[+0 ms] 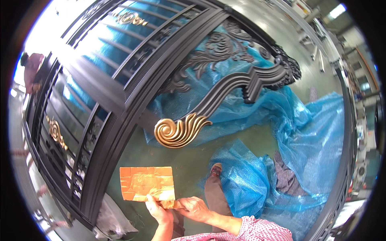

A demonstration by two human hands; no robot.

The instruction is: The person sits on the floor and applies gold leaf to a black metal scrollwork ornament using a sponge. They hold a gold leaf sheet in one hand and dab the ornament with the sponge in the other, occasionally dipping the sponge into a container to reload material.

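Observation:
My left hand grips the lower edge of a flat, creased sheet of cardboard with an orange-gold, shiny surface. My right hand is closed around what looks like a paint brush. Its golden bristles touch or lie just at the sheet's lower right corner, and the fingers cover most of its handle. Beyond the sheet, a gold-coloured scroll ends a curved black moulding of a large black ornamental gate. Both hands are apart from the gate.
Blue bubble wrap lies in folds on the green floor, around my foot and under the black scrollwork. A dark cloth rests on it at right. A whitish bag is at lower left. Another person stands at far left.

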